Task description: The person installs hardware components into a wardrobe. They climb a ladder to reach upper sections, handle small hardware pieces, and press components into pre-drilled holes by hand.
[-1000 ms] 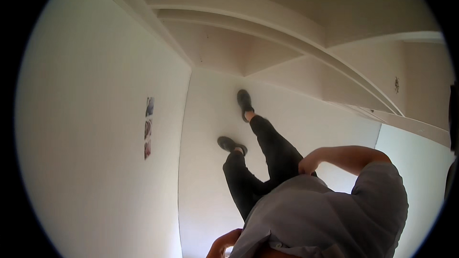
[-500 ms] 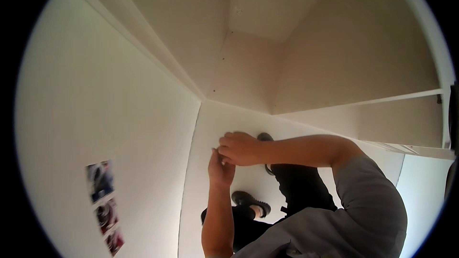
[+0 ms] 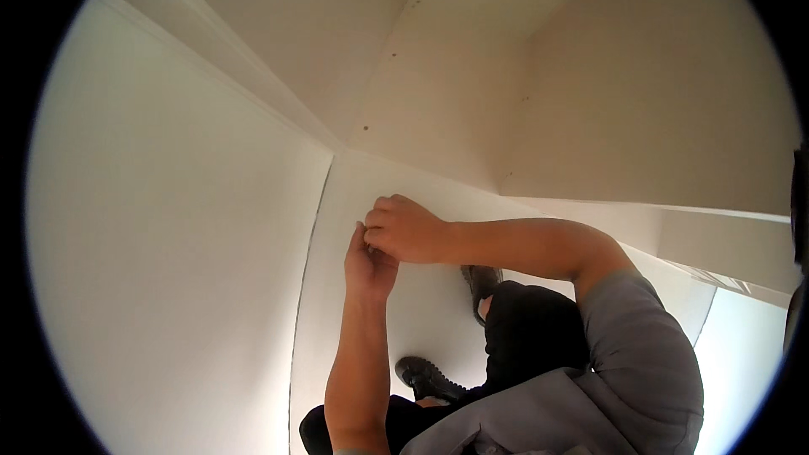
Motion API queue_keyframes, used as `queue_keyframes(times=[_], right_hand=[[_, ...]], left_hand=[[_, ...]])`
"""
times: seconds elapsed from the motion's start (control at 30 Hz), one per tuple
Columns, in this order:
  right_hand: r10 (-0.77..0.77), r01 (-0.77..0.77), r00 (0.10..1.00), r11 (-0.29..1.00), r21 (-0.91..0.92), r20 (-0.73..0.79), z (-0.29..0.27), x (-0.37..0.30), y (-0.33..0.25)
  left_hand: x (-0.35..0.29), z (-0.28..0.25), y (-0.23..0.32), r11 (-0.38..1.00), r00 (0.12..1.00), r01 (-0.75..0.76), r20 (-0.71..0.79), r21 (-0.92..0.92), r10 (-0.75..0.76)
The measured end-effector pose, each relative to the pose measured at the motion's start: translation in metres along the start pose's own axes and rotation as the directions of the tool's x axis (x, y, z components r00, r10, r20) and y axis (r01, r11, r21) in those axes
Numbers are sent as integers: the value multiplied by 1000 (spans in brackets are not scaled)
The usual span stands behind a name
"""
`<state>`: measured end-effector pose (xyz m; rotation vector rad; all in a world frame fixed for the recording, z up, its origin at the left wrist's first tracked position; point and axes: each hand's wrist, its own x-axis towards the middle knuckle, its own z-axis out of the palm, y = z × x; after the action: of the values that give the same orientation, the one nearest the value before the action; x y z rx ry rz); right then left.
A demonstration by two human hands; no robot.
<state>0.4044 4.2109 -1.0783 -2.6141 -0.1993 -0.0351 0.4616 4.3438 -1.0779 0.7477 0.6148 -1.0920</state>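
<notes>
My left hand is raised with its thumb upright and its fingers curled in, partly covered by the other hand. Against it rests my right hand, which comes across from the right with bent fingers closed over the left fingertips. The two hands touch in front of the pale floor. Whatever lies between their fingers, if anything, is hidden or too small to name.
A pale wall rises on the left and meets the white floor along a dark seam. Ahead and to the right stands a cream cabinet with open compartments and small holes. My black shoes and bent knees are below.
Both hands have shifted up and left in view, still together. The view has turned, so the pictures on the left wall are out of sight and the cabinet looks nearer.
</notes>
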Motion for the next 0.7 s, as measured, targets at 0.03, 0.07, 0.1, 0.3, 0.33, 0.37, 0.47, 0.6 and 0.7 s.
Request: queue_keyframes(times=[0.03, 0.07, 0.1, 0.3, 0.33, 0.37, 0.47, 0.6, 0.7], right_hand=[[31, -27, 999, 990, 141, -25, 4, 0, 3], [56, -42, 997, 968, 247, -52, 8, 1, 5], [84, -53, 994, 935, 352, -74, 13, 4, 8], [517, -494, 846, 852, 174, -130, 57, 33, 127], [544, -539, 827, 839, 77, -139, 65, 36, 156], [551, -543, 821, 834, 97, -149, 67, 42, 170], [525, -509, 832, 851, 128, -180, 69, 53, 188], [509, -489, 809, 860, 144, -294, 74, 40, 208], [700, -604, 690, 697, 386, -183, 61, 41, 200]], left_hand=[[3, 0, 0, 1000, 1000, 1, -27, -10, -1], [3, -3, 0, 1000, 998, 1, -55, -21, -3], [9, -17, 1, 999, 999, -10, -45, -46, 8], [-2, -50, 1, 1000, 984, -8, -177, -5, 7], [-12, -51, 1, 1000, 988, 11, -156, 20, -8], [-22, -55, 2, 999, 990, 25, -140, 40, -20], [-63, -47, 3, 996, 983, 61, -178, 63, -49], [-117, -40, 4, 988, 963, 122, -253, 91, -96], [-155, -41, 8, 984, 953, 156, -273, 82, -129]])
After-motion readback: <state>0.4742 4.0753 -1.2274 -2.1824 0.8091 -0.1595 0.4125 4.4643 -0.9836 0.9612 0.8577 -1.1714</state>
